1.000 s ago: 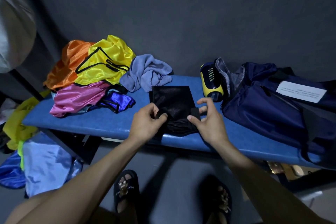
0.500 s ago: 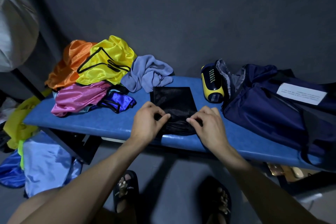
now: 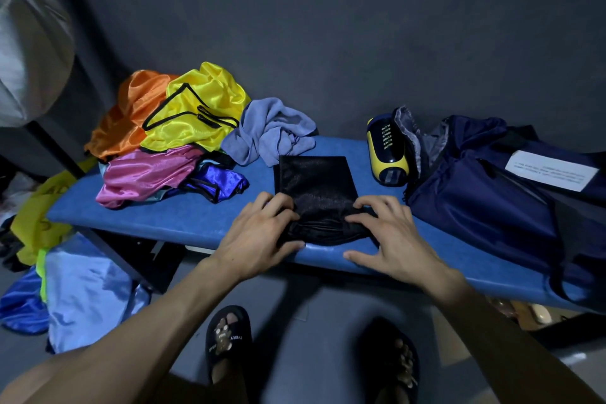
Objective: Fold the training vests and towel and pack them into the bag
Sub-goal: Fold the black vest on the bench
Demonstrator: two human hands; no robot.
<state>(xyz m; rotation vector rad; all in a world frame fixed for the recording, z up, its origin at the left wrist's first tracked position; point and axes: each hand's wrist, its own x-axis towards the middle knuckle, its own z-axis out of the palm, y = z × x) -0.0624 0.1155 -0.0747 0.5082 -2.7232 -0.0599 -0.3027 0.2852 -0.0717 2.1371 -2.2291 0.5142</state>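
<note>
Dark grey walls close in behind a blue padded bench, where I am working on a black mesh vest at the front edge. My left hand lies palm down on the vest's near left corner, fingers curled into the bunched fabric and thumb stretched along the bench edge; my right hand mirrors it on the near right corner, fingertips hooked into the cloth, thumb flat on the padding. Both hands grip the gathered near hem, while beyond my knuckles the vest lies flat and squared. Both forearms reach up from the bottom of the view, wrists about level with the bench edge. Just beyond the left hand and to its left sits a loose heap: a blue vest, a pink vest, a yellow vest with black trim, and an orange vest at the back. A crumpled grey-blue towel lies just past the black vest's far edge. To the right of my right hand the navy bag slumps on the bench with a white label on top, and a yellow-and-navy bottle lies between bag and vest. More shiny fabric is piled on the floor below my left forearm, and my slippers show underneath.
</note>
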